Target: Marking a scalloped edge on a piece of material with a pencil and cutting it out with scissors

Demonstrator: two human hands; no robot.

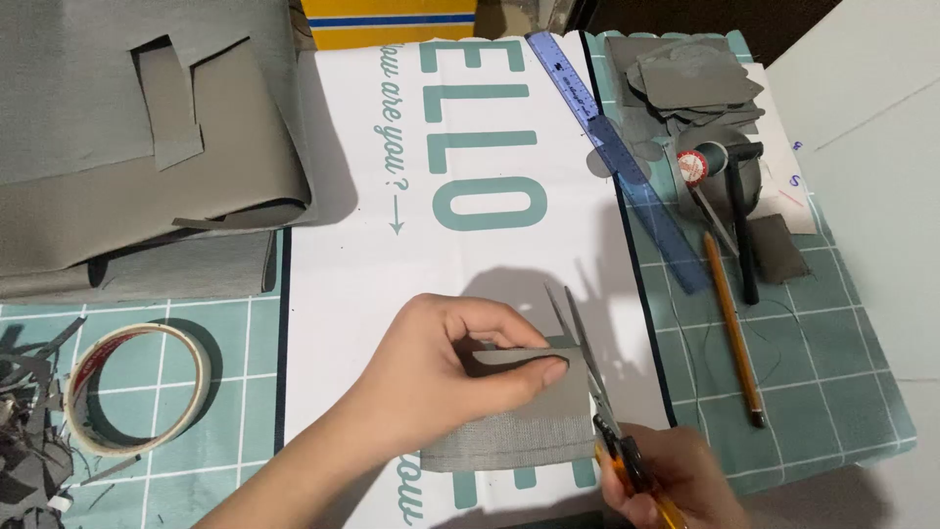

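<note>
Head camera looks straight down on a table where the left hand (441, 377) pinches a small grey fabric piece (524, 416), thumb on top and fingers curled under its upper edge, so the cloth stays taut and lifted just off the white printed sheet (372, 284) for the blades to get under. The right hand (666, 480), low at the frame's edge, is closed around the orange handles of a pair of scissors (587, 377); the blades stand slightly parted along the fabric's right edge, touching it, which looks like a trim running up that side. One roll of double-sided tape (137, 387) lies flat on the teal grid mat (832, 382) to the left, well apart from the hands, with a scatter of dark offcuts (24, 460) beside it (too many and too tangled to count). Up at the top left sits a stack of larger grey fabric sheets (147, 147), at least three layers by my eye. To the right I count one blue ruler (612, 147) lying diagonally, one pencil (734, 328), one black pen-like tool (744, 225), one spool of thread (700, 165), and a small heap of cut grey shapes (685, 78) kept near the far edge, out of the cutting area.
</note>
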